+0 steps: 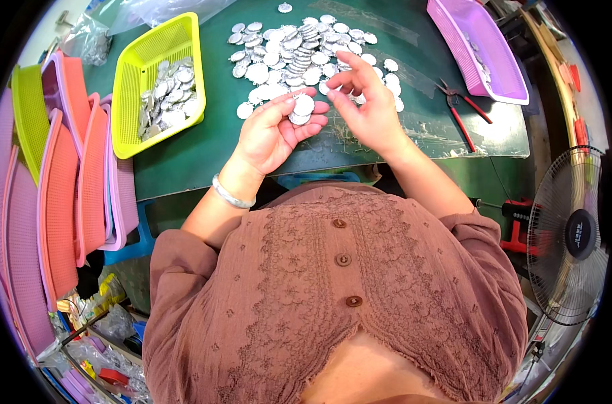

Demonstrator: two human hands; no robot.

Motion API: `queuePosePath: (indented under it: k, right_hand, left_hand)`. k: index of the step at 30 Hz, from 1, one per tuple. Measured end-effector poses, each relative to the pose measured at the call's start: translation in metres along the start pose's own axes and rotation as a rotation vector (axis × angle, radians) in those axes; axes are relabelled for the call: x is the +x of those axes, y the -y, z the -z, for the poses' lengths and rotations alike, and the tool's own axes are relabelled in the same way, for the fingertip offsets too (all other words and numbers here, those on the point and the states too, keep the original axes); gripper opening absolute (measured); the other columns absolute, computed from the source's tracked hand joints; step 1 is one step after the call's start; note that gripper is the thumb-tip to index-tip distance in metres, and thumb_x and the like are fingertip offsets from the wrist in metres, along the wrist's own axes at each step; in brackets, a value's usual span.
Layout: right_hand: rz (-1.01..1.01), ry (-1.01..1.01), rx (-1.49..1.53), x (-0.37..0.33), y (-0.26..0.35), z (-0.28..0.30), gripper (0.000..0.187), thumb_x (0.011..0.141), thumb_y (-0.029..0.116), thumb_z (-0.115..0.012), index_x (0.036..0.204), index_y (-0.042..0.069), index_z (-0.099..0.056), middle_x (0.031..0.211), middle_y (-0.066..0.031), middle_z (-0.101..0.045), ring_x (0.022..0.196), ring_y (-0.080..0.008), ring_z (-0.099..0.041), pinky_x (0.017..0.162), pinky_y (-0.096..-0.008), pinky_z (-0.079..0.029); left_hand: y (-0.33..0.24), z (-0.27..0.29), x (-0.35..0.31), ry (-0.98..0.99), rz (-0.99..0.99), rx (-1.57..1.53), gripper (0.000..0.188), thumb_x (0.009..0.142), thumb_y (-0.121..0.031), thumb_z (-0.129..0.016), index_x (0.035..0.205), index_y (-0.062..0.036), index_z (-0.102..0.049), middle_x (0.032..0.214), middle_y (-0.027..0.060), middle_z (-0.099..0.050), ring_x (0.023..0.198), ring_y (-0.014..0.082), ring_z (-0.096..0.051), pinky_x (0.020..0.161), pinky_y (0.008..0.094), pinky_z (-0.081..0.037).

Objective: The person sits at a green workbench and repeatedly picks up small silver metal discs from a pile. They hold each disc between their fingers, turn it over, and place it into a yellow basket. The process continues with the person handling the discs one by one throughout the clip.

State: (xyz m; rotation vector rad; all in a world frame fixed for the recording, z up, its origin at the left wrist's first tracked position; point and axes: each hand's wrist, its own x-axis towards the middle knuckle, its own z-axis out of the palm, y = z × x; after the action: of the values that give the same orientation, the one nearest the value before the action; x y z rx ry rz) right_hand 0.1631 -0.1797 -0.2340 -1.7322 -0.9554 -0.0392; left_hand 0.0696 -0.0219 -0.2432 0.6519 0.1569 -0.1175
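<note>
Several round silvery metal discs (pixel 302 108) with scalloped edges lie in my left hand (pixel 271 132), its thumb resting on them and its fingers curled beneath. My right hand (pixel 370 108) is raised just to the right, fingers apart and bent, with nothing visible between them. Under and beyond both hands a loose pile of the same discs (pixel 299 54) spreads over the green tabletop (pixel 218 128). A few discs in the pile lean on one another in an overlapping row. Some discs behind my right hand are hidden by it.
A yellow-green plastic basket (pixel 125 111) holding more discs stands on the left. At the far right sits a purple basket (pixel 504 87) with a few pieces inside. Red-handled pliers (pixel 459 111) lie near it. Stacked baskets (pixel 57 195) rise at the left; a fan (pixel 568 236) stands right.
</note>
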Motion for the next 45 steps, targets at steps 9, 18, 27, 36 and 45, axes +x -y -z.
queuePosePath:
  k: [9,18,27,36,45]
  right_hand:
    - [-0.205,0.112,0.087,0.008,-0.014,0.005,0.04,0.079,0.002,-0.056,0.118,0.004,-0.046,0.086,-0.0023,-0.06,0.079,-0.0086,-0.054,0.068,-0.0217,-0.041]
    - [-0.404,0.145,0.595,0.006,0.0,0.01,0.042,0.076,-0.002,-0.059,0.116,0.001,-0.047,0.083,-0.0023,-0.06,0.077,-0.0084,-0.055,0.07,-0.0214,-0.043]
    - [-0.172,-0.566,-0.346,0.041,-0.07,0.214,0.033,0.078,0.003,-0.059,0.11,-0.002,-0.053,0.08,-0.0014,-0.059,0.07,-0.006,-0.054,0.064,-0.0178,-0.043]
    - [-0.116,-0.254,-0.711,0.047,-0.078,0.18,0.034,0.074,0.017,-0.061,0.107,0.009,-0.056,0.095,-0.0118,-0.062,0.092,-0.0252,-0.059,0.081,-0.0345,-0.045]
    - [-0.106,0.237,-0.531,0.048,-0.066,0.046,0.043,0.072,0.015,-0.063,0.112,0.007,-0.051,0.09,-0.0071,-0.062,0.092,-0.0258,-0.052,0.081,-0.0347,-0.042]
  left_hand:
    - [-0.005,0.001,-0.003,0.041,0.026,-0.03,0.037,0.089,-0.012,-0.035,0.12,0.0091,-0.038,0.102,0.0237,-0.056,0.086,0.027,-0.061,0.075,0.0322,-0.051]
    - [0.005,-0.012,0.002,-0.105,0.059,0.289,0.036,0.091,-0.02,-0.044,0.118,0.0041,-0.042,0.093,0.0143,-0.059,0.075,0.0202,-0.061,0.065,0.0278,-0.052]
    - [-0.085,-0.003,-0.024,-0.318,-0.602,0.82,0.026,0.087,-0.009,-0.046,0.111,0.0009,-0.052,0.098,0.0105,-0.059,0.078,0.0134,-0.057,0.069,0.0244,-0.047]
    - [-0.123,0.055,-0.045,-0.779,-0.877,1.812,0.027,0.078,-0.011,-0.057,0.103,-0.0002,-0.059,0.109,0.0173,-0.055,0.105,0.0279,-0.051,0.09,0.0346,-0.038]
    - [-0.044,0.009,-0.009,-0.37,-0.798,1.477,0.018,0.077,-0.004,-0.057,0.094,-0.0025,-0.06,0.098,0.0111,-0.059,0.092,0.022,-0.056,0.083,0.0295,-0.042]
